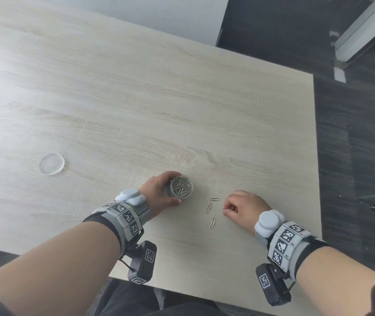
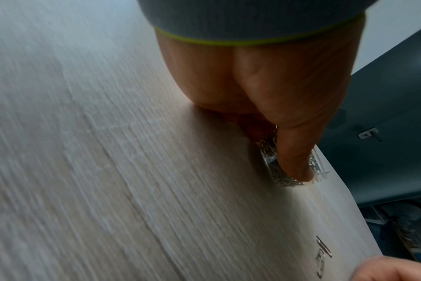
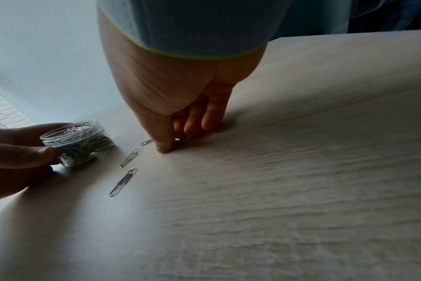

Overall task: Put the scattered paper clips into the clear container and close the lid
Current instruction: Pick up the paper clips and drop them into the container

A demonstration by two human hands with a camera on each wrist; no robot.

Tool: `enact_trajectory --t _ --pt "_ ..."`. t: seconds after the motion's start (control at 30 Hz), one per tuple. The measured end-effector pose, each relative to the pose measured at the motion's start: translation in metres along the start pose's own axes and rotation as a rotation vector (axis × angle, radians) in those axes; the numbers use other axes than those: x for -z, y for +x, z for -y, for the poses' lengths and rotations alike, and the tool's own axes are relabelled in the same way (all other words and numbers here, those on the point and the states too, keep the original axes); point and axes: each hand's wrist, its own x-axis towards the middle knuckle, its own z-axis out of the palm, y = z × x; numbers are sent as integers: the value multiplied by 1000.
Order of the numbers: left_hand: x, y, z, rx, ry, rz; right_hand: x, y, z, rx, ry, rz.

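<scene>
1. Gripping the round clear plastic container (image 1: pixel 181 187), the left hand (image 1: pixel 159 193) curls round its wall; it stands open on the pale wood-grain table (image 1: pixel 182 99), filled with silver paper clips
2. The right hand (image 1: pixel 243 207) pinches one thin silver wire paper clip (image 3: pixel 182 140) against the table
3. Three loose silver paper clips (image 1: pixel 209 208) lie between the hands
4. The round clear lid (image 1: pixel 52 163) lies well apart, left

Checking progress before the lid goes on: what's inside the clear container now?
The clear container holds a tangled heap of silver paper clips close to its open rim. The left hand wraps its side, hiding that part; its bottom cannot be seen under the heap.
</scene>
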Motion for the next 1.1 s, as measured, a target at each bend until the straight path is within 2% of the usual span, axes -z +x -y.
enact_trajectory --t 0.17,0.3,0.5,0.67,0.87,1.1 --pt "0 0 -1 -10 10 -9 0 7 8 25 -23 19" --pt "0 -1 -1 -24 10 -13 -1 14 20 51 -36 -26" --pt "-1 -1 -1 -26 3 -14 3 25 27 7 -17 -83" --pt "1 -1 -1 -29 6 -14 3 29 32 47 31 -59" --pt "1 -1 -2 -37 12 -10 1 25 11 -15 188 -231" --pt "1 -1 -2 -25 25 -13 -2 22 7 27 101 -61"
